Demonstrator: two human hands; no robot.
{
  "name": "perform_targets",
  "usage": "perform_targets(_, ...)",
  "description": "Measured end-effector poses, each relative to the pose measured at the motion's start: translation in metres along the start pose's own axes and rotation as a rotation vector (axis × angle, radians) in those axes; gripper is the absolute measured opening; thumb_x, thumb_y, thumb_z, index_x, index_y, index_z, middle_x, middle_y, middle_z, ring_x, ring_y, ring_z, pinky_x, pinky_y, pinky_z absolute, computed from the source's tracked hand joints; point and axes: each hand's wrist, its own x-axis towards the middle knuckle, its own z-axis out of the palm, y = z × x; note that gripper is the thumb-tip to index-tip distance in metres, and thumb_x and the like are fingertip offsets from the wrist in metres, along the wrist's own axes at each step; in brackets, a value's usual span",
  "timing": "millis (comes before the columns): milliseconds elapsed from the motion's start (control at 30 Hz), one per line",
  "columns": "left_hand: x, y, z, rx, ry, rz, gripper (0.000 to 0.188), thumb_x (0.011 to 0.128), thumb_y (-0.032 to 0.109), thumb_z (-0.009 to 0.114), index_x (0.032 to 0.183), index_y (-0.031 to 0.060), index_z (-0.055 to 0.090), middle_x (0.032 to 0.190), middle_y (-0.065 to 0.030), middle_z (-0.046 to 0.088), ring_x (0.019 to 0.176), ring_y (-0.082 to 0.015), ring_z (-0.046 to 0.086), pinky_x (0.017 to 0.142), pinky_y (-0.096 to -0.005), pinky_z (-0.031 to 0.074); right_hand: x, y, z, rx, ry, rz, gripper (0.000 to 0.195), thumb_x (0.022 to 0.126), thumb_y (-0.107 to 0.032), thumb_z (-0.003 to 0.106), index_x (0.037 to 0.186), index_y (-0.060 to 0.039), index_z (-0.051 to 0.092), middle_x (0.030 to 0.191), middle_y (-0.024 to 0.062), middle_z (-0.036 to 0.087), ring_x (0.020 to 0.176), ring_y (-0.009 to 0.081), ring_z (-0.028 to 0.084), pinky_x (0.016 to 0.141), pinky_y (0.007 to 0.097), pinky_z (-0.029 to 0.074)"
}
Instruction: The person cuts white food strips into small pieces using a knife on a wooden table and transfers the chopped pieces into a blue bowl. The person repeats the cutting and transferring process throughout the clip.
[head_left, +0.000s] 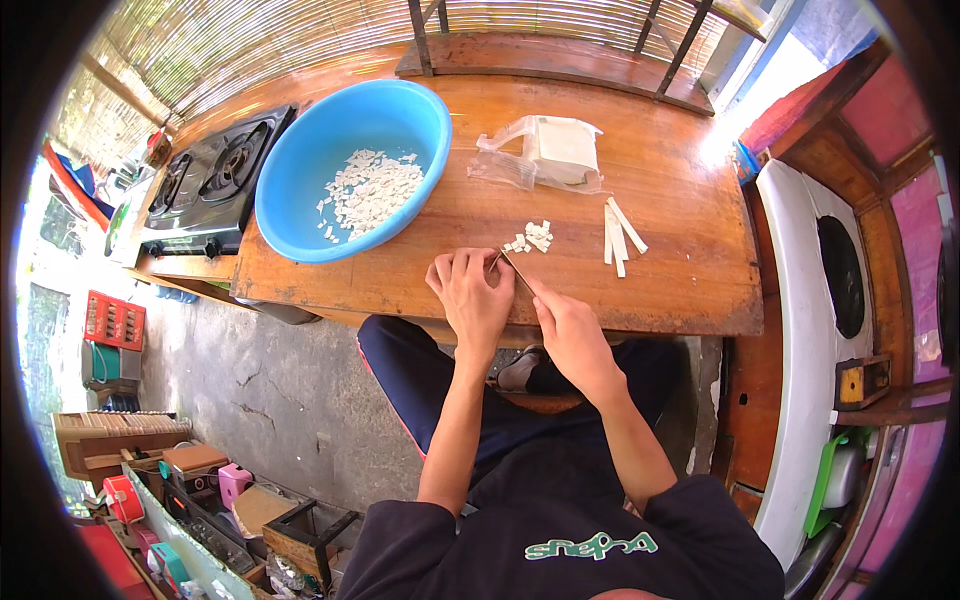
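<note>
My right hand (579, 337) grips a knife (516, 268), its thin blade pointing away and to the left at the wooden table's near side. Fingers bent, my left hand (480, 296) rests on the table against the blade; whatever lies under its fingertips is hidden. Just beyond the blade sits a small heap of white cut pieces (537, 235). Several white strips (615, 236) lie to the right of them. Farther back is a white block in an opened clear plastic wrapper (566, 150). A large blue basin (289, 165) on the left contains many similar white pieces.
The wooden table (675, 262) ends close to my knees. A black gas stove (217, 172) stands left of the basin, and a wooden rack (555, 60) lines the back. Right of the table is a white appliance (802, 360). Boxes and a red crate (114, 321) occupy the left side.
</note>
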Motion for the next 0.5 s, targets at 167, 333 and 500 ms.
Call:
perform_targets(167, -0.002, -0.003, 0.002, -0.014, -0.013, -0.021, 0.007, 0.085, 0.013, 0.078, 0.09, 0.0091, 0.075, 0.095, -0.002, 0.071, 0.101, -0.0273, 0.059, 0.104, -0.0451, 0.04, 0.003, 0.002, 0.004, 0.037, 0.054, -0.008, 0.035, 0.111, -0.017, 0.055, 0.142, -0.0033, 0.064, 0.104, 0.0296, 0.072, 0.098, 0.0493, 0.068, 0.085, 0.0565, 0.053)
perform_targets(333, -0.001, -0.003, 0.002, -0.025, -0.014, 0.009, 0.007, 0.086, 0.013, 0.077, 0.091, 0.0088, 0.075, 0.096, -0.004, 0.071, 0.101, -0.0289, 0.059, 0.105, -0.0479, 0.039, 0.0, -0.007, -0.005, 0.065, 0.051, -0.029, 0.034, 0.111, -0.016, 0.055, 0.14, -0.0023, 0.065, 0.104, 0.0301, 0.071, 0.098, 0.0493, 0.068, 0.085, 0.056, 0.053)
perform_targets(500, 0.0, -0.002, 0.0, -0.021, -0.029, 0.014, 0.007, 0.088, 0.014, 0.077, 0.093, 0.0093, 0.076, 0.096, -0.0045, 0.07, 0.1, -0.0285, 0.06, 0.104, -0.0477, 0.039, -0.001, -0.01, -0.006, 0.045, 0.016, -0.003, 0.034, 0.111, -0.015, 0.055, 0.14, -0.0003, 0.065, 0.105, 0.0307, 0.072, 0.098, 0.0489, 0.069, 0.085, 0.0539, 0.054)
